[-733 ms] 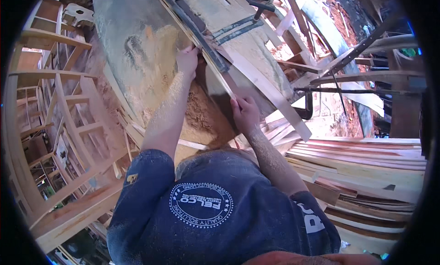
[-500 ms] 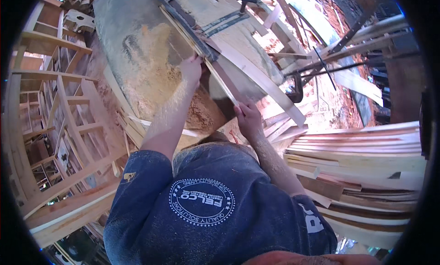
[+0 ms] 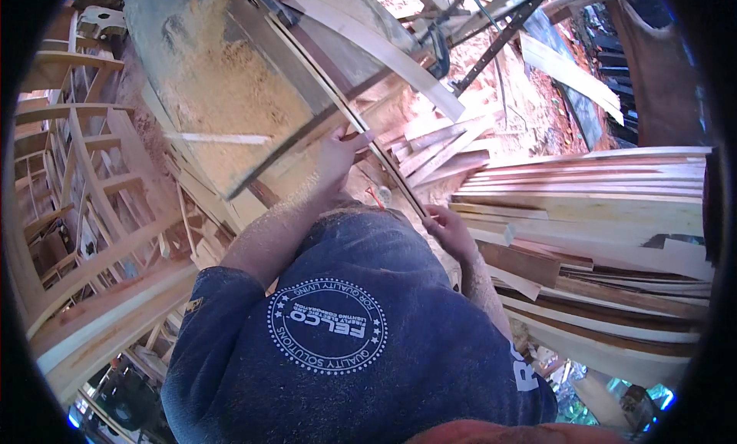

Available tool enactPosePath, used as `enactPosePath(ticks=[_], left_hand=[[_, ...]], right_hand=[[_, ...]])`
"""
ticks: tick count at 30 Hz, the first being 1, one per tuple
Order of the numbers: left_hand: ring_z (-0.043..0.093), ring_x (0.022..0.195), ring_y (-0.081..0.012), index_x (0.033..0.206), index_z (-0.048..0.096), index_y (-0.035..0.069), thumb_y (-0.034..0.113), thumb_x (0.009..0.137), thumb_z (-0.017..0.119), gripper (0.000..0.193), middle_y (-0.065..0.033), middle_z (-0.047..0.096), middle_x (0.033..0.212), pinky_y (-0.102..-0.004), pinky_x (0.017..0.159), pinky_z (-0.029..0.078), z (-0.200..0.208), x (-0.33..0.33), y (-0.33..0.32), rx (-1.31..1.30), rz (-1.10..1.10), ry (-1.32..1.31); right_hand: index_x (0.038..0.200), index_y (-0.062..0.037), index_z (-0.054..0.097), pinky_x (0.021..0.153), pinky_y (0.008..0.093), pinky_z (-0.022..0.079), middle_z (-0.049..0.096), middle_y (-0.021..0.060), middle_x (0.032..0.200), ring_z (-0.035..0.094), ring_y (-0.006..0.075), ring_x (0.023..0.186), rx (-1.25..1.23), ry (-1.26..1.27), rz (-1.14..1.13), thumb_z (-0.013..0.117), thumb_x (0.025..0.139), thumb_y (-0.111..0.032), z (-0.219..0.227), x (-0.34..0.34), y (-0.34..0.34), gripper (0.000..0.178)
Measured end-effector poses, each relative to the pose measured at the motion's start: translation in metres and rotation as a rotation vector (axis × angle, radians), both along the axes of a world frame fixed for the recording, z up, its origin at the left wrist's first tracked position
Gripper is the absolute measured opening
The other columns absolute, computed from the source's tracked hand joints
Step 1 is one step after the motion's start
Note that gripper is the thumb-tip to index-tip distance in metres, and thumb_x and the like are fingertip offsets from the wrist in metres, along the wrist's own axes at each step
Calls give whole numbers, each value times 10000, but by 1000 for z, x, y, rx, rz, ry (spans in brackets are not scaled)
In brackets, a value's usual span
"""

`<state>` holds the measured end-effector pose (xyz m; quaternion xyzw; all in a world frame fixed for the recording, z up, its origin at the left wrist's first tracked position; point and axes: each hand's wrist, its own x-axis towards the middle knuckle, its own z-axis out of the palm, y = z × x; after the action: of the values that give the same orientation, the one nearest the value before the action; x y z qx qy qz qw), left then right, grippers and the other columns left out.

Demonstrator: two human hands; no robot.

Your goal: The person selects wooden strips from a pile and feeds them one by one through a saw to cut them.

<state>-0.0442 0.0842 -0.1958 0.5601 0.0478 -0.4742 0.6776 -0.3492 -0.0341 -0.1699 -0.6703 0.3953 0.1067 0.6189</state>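
Note:
A long, thin wooden strip (image 3: 403, 184) runs slantwise from the sawdust-covered worktable (image 3: 303, 91) toward my right side. My left hand (image 3: 340, 156) is closed around the strip just off the table's near edge, thumb lying across it. Farther down, close to its near end, my right hand (image 3: 451, 233) pinches the same strip. The strip's far part lies along a dark straight bar (image 3: 280, 12) on the tabletop. Another, wider pale board (image 3: 384, 48) rests at a slant to the right of it.
Sawdust (image 3: 223, 75) coats the table's left part. Long planks (image 3: 583, 187) are stacked at my right. Wooden frames (image 3: 100, 167) stand on the left. Offcuts (image 3: 453, 148) lie on the ground beyond my right hand, and a dark clamp (image 3: 439, 52) sits at the table's right edge.
Both hands have come nearer to my body and to the right, drawing the strip partly off the table. The view has shifted, so the table now sits higher and farther left.

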Motion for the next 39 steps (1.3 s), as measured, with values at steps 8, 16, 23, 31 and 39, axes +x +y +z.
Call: enactPosePath(ticks=[8,16,23,31,39], left_hand=[[665,863,-230,1167,575,-36,-63,859,564,310,-137,663,1061,-381,815,600,-29,-64,37,-38,351,151],[654,1001,-245,1216,535,-47,-58,884,511,333,-154,643,1136,-407,897,574,2,-107,68,13,356,33],[662,1063,-275,1234,555,4,122,965,501,298,-161,662,1181,-476,945,559,16,-108,102,-314,606,210],[499,611,-165,1014,658,100,549,971,446,498,8,496,680,-340,573,404,51,-108,161,-626,700,196],[459,505,-140,961,625,100,659,972,412,598,25,426,586,-296,481,385,55,-115,249,-517,868,204]], right_hand=[[977,47,677,722,372,496,630,87,742,605,189,745,-327,50,216,544,1055,-380,-17,-39,-53,454],[881,-8,672,471,302,324,459,0,548,413,119,471,212,83,-6,457,1056,-511,-12,-50,-46,574],[891,-18,644,416,279,286,414,-25,518,354,115,400,289,105,15,438,1087,-454,-22,-53,-32,521],[882,-60,592,383,262,284,369,-61,520,328,77,400,193,-6,29,391,1110,-425,-30,-55,-9,475],[822,-88,590,369,269,278,373,-52,507,364,87,406,111,145,-134,426,1093,-461,-21,-33,55,490]])
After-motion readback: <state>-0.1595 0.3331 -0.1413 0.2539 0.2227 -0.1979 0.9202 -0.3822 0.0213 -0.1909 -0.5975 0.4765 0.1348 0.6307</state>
